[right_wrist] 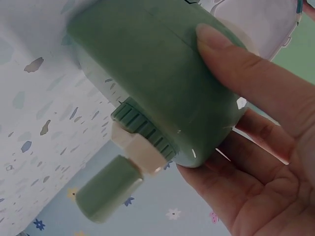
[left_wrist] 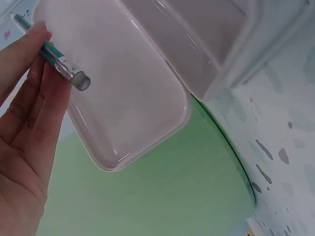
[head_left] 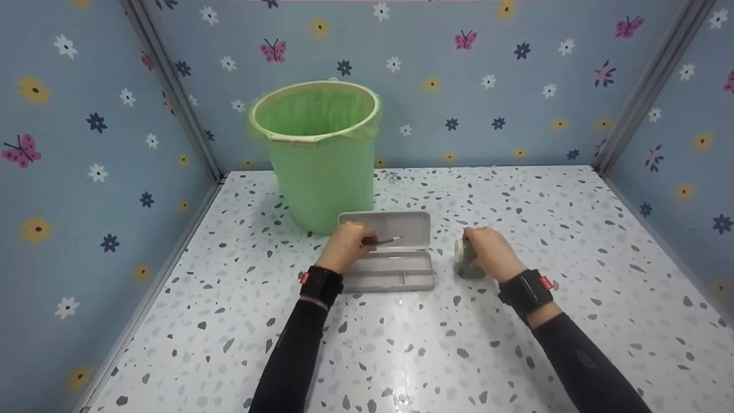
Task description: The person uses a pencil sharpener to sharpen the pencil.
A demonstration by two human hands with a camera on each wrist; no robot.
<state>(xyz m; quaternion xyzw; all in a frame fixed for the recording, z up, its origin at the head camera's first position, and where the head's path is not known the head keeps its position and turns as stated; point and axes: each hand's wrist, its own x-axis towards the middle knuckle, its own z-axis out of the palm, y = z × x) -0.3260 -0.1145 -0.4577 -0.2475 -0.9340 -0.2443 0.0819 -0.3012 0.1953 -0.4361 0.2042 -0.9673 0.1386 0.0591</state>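
Note:
My left hand (head_left: 346,245) pinches a green pencil (left_wrist: 52,52) between thumb and fingers, above an open pencil case (head_left: 414,230). The pencil's tip points right in the head view, and its grey eraser end (left_wrist: 80,80) shows in the left wrist view. Around a dark green crank pencil sharpener (right_wrist: 157,73) curl the fingers and thumb of my right hand (head_left: 494,252), just right of the case. A ribbed collar and a crank handle (right_wrist: 108,189) stick out from the sharpener's end in the right wrist view. The case's base is split into compartments by dividers.
A light green bin (head_left: 327,183) with a green liner stands behind the case at the back left. Blue patterned panels (head_left: 424,109) wall in the speckled white table (head_left: 413,344) at the back and both sides.

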